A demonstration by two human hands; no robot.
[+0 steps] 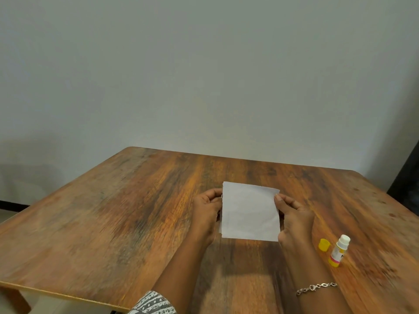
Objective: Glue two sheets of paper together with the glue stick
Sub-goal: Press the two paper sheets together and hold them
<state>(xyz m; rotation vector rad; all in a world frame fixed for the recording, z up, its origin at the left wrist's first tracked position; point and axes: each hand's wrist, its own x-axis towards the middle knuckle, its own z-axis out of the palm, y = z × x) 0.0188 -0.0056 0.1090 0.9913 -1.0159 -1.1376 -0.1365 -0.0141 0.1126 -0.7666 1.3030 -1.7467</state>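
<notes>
Head view: white paper (250, 211) held between both hands, above the wooden table (113, 211), roughly centre of the tabletop and toward the near side. Left hand (207, 214) grips the paper's left edge, thumb on the front near the upper corner, fingers behind. Right hand (294, 218) grips the right edge the same way, thumb tip on the front by the upper right corner. Both hands clamped on the paper, one per side, paper spanning the gap between them. Paper casts a shadow on the table below it, so lifted, not lying flat.

Paper look: roughly square, plain white, slightly wrinkled, top edge uneven and angled. A thin sliver of a second layer peeks out along the left edge; cannot tell for sure whether one sheet or two stacked.

Glue stick (339, 251) stands on the table to the right of the right hand, near but apart from it, tilted slightly in view, uncapped with white tip exposed, white body, yellow base, pink band. Yellow cap (324, 245) sits on the table just beside the stick, on its left, between stick and right hand, not touching the hand.

Counts: two hands, one glue stick, one cap, one visible paper stack, one table. Silver bracelet (316, 287) on right wrist. Patterned sleeve (154, 303) at left arm, bottom edge. Plain wall (204, 75) behind.
</notes>
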